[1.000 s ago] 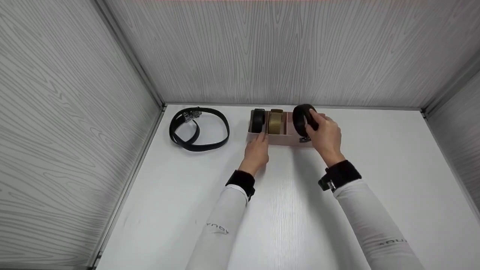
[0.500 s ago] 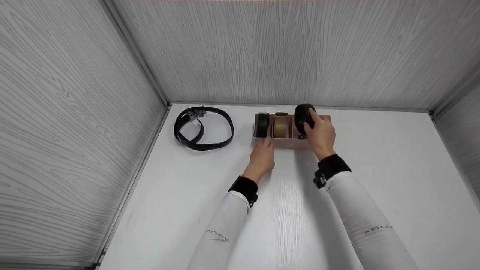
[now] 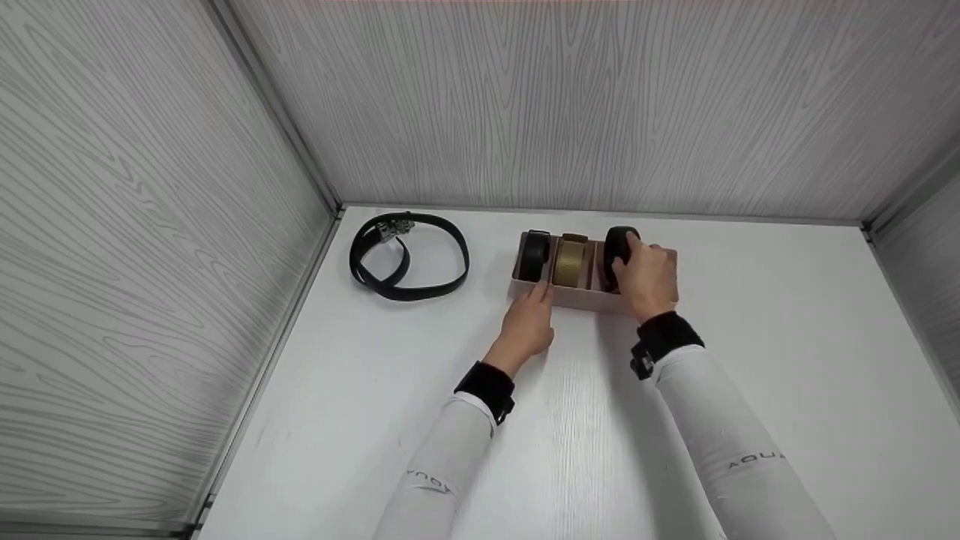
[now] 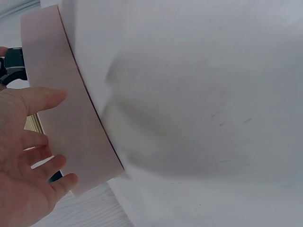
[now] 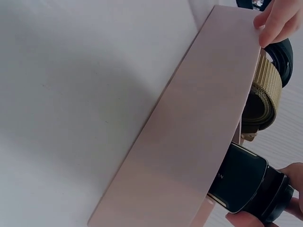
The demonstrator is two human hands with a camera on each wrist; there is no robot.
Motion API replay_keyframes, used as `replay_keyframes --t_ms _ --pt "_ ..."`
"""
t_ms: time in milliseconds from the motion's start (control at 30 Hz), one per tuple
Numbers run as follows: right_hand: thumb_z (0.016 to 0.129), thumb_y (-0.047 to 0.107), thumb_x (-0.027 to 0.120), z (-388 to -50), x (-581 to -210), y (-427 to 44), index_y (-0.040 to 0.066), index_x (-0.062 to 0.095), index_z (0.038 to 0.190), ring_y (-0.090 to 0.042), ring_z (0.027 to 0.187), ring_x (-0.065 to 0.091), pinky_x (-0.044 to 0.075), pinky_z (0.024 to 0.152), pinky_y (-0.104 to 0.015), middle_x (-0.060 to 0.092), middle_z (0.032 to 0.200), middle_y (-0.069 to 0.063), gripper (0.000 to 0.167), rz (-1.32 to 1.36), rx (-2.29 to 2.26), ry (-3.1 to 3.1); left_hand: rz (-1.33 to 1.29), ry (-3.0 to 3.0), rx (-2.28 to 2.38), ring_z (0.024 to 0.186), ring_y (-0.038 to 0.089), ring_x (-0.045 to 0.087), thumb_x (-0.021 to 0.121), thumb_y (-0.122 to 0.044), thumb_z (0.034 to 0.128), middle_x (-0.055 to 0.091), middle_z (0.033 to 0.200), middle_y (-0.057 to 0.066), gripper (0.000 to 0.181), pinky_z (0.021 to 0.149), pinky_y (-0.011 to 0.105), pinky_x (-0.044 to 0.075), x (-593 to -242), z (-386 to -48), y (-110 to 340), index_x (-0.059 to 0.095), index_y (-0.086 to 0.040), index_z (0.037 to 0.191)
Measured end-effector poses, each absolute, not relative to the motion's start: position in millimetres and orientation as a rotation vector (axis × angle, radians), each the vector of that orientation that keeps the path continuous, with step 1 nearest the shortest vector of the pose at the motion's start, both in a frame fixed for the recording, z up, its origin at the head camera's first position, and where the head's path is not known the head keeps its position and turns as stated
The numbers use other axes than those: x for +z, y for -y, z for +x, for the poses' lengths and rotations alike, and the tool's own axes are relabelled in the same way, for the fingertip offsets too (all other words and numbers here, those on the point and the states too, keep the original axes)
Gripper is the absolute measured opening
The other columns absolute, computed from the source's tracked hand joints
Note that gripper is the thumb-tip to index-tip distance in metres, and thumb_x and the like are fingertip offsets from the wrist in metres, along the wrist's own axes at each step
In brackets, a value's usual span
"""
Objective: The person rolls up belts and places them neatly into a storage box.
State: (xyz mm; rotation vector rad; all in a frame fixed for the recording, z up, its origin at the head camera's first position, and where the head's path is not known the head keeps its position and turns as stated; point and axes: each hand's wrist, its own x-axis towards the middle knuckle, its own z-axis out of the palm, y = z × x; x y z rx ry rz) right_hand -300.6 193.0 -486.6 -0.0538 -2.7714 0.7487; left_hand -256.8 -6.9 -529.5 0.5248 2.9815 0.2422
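A pinkish divided box point(image 3: 592, 300) stands near the back of the table. My right hand point(image 3: 646, 279) pinches a rolled black belt point(image 3: 616, 259) whose lower part is down in the right-hand side of the box. In the right wrist view, its dark buckle plate point(image 5: 239, 177) goes behind the front wall. My left hand point(image 3: 527, 324) touches the upper edge of that wall near its left end, fingers extended. Beside these fingers, another rolled black belt point(image 3: 534, 256) sits in the left compartment. A rolled gold belt point(image 3: 570, 262) occupies the neighbouring one.
Loosely coiled on the table, left of the box, lies a black belt point(image 3: 409, 292) with a silvery buckle point(image 3: 395, 226). Grey wood-grain panels point(image 3: 525, 112) enclose the white table point(image 3: 450, 360) at the back and sides.
The belt in my right hand has come down into the box. The box has shifted slightly right and toward me and turned a little, with my left hand staying at its front edge.
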Motion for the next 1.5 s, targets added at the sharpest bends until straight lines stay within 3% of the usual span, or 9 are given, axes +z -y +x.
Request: replay_keyframes --t_ms 367,600,767,1067,1233,1400,1500 --pt "0.094 0.021 0.064 -302 -492 -169 -0.002 0.051 0.135 -0.049 0.080 0.063 0.051 0.064 -0.056 0.060 0.099 -0.036 0.049 -0.071 0.672 2.817 0.523 -3.009 0.250 0.132 0.031 0.043 0.071 -0.019 0.0856 0.032 0.155 0.012 0.074 0.107 0.037 0.037 -533 -253 7 0.037 0.001 0.148" --pt "0.095 0.018 0.064 -301 -509 -173 -0.006 0.042 0.142 -0.053 0.102 0.058 0.052 0.078 -0.057 0.051 0.117 -0.042 0.058 -0.082 0.823 2.880 0.540 -2.999 0.243 0.133 0.031 0.042 0.070 -0.017 0.0859 0.030 0.155 0.013 0.075 0.108 0.037 0.034 -535 -251 3 0.035 0.001 0.149" --pt "0.095 0.024 0.064 -298 -511 -181 -0.004 0.038 0.146 -0.055 0.112 0.051 0.047 0.086 -0.060 0.045 0.128 -0.043 0.064 0.002 0.828 2.908 0.528 -3.007 0.237 0.133 0.030 0.042 0.070 -0.016 0.0859 0.030 0.155 0.013 0.074 0.110 0.036 0.032 -536 -251 1 0.035 0.000 0.149" --pt "0.094 0.032 0.066 -292 -509 -192 0.004 0.015 0.156 -0.054 0.122 0.044 0.042 0.095 -0.060 0.030 0.143 -0.042 0.086 0.132 0.823 3.095 0.508 -3.023 0.152 0.135 0.028 0.040 0.069 -0.017 0.0867 0.031 0.155 0.009 0.074 0.109 0.039 0.033 -540 -253 4 0.034 -0.004 0.151" --pt "0.094 0.025 0.066 -281 -507 -197 0.001 0.014 0.155 -0.054 0.129 0.035 0.035 0.102 -0.061 0.025 0.144 -0.043 0.084 0.203 0.883 3.090 0.530 -3.034 0.148 0.136 0.028 0.039 0.069 -0.017 0.0859 0.033 0.154 0.009 0.074 0.108 0.039 0.034 -540 -253 5 0.035 -0.004 0.151" --pt "0.093 0.017 0.065 -260 -503 -204 -0.003 0.018 0.153 -0.054 0.131 0.032 0.040 0.096 -0.063 0.025 0.146 -0.040 0.079 0.234 0.735 3.112 0.529 -3.033 0.163 0.136 0.028 0.039 0.070 -0.016 0.0858 0.034 0.154 0.010 0.074 0.107 0.040 0.035 -540 -253 5 0.036 -0.004 0.150" --pt "0.093 0.021 0.064 -245 -504 -210 -0.008 0.021 0.151 -0.053 0.132 0.031 0.036 0.099 -0.063 0.030 0.145 -0.038 0.077 0.229 0.593 3.157 0.520 -3.032 0.158 0.136 0.028 0.039 0.068 -0.016 0.0869 0.034 0.154 0.010 0.073 0.107 0.042 0.035 -540 -252 5 0.035 -0.004 0.151"
